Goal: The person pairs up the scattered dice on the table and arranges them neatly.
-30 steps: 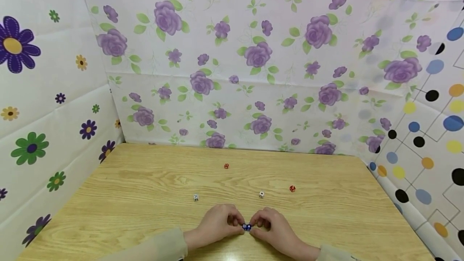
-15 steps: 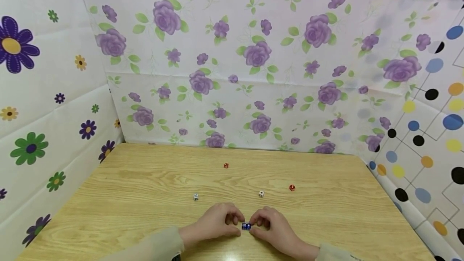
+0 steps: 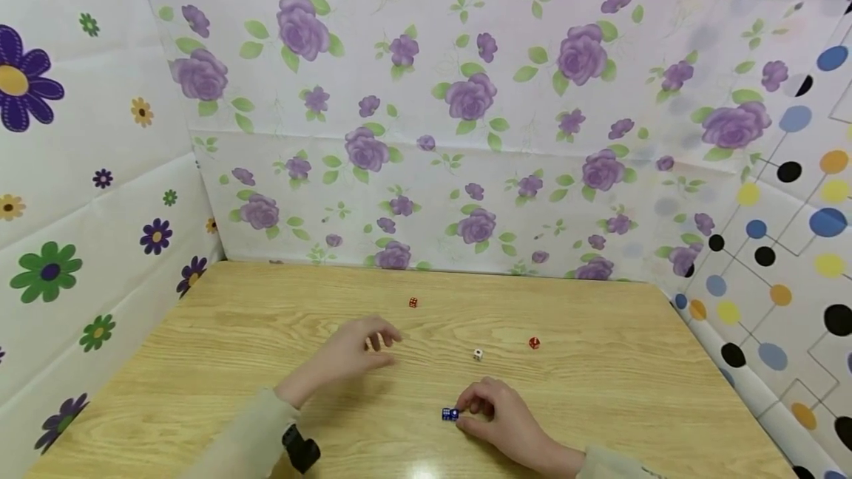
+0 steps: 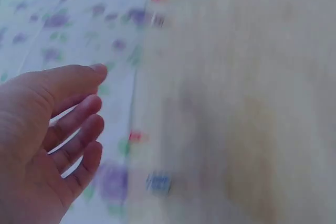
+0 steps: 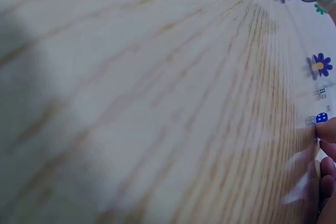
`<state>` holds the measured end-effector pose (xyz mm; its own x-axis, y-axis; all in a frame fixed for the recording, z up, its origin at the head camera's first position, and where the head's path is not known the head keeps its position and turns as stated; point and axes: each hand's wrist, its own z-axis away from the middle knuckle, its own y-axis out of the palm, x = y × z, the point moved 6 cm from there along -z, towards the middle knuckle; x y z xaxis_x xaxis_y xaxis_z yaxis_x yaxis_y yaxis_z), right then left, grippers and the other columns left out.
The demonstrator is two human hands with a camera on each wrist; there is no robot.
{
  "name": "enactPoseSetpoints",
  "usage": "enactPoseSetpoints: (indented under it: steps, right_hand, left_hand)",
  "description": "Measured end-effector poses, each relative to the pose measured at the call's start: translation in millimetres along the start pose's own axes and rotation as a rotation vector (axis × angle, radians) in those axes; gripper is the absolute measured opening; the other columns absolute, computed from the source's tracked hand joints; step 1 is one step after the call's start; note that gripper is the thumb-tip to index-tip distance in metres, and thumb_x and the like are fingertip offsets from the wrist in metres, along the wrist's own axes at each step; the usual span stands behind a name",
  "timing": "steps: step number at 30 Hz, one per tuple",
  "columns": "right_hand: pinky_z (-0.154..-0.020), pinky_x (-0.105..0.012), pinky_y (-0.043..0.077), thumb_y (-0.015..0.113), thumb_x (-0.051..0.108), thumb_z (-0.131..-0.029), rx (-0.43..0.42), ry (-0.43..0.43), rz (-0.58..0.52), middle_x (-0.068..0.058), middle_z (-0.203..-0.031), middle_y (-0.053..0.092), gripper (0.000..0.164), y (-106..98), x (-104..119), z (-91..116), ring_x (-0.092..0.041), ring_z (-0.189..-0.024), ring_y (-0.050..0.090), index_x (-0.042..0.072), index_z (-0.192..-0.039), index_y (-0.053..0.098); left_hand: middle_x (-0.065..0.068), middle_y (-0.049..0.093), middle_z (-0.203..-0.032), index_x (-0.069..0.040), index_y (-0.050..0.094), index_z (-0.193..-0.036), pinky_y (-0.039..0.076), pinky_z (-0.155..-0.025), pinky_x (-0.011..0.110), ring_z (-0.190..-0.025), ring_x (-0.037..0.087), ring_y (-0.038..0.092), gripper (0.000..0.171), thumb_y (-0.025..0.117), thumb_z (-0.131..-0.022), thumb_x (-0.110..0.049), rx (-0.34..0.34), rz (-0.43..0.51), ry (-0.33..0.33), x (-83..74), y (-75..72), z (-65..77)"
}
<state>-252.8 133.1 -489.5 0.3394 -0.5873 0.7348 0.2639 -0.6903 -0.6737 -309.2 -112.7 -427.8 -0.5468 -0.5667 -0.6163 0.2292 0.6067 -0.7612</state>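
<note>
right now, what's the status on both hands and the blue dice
Left hand: empty, in the air. Right hand: curled at the blue dice. Pair side by side on the table. One white die beyond, apart from them.

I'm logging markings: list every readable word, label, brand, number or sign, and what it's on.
Readable words, brands, numerals: none.
White die in the head view: single dark pip on top.
Blue dice, red dice: pips, too small to count surely.
Right sleeve: dark marking, too small to read.
</note>
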Motion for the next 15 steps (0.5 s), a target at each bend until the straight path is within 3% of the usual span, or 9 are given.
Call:
enactPoseSetpoints:
  steps: [7,15]
  right_hand:
    - [-0.067,-0.02,0.04,0.077,0.034,-0.085,0.005,-0.001,0.002,0.009,-0.085,0.059,0.01,1,-1,-1,-0.003,-0.076,0.047,0.031,-0.092,0.069]
    - [-0.067,-0.02,0.039,0.077,0.035,-0.085,0.007,0.0,-0.005,0.008,-0.085,0.059,0.011,-2,3,0,-0.003,-0.076,0.047,0.03,-0.092,0.069]
  left_hand:
    - [0.011,0.066,-0.106,-0.009,0.066,-0.117,0.049,-0.071,0.025,-0.087,0.011,0.058,0.029,0.073,-0.09,-0.018,0.052,-0.041,-0.034,39.8,-30.8,7.3]
    - [0.006,0.067,-0.099,-0.01,0.07,-0.104,0.051,-0.073,0.025,-0.084,0.012,0.061,0.022,0.076,-0.087,-0.023,0.105,-0.026,-0.073,59.8,-36.5,18.8]
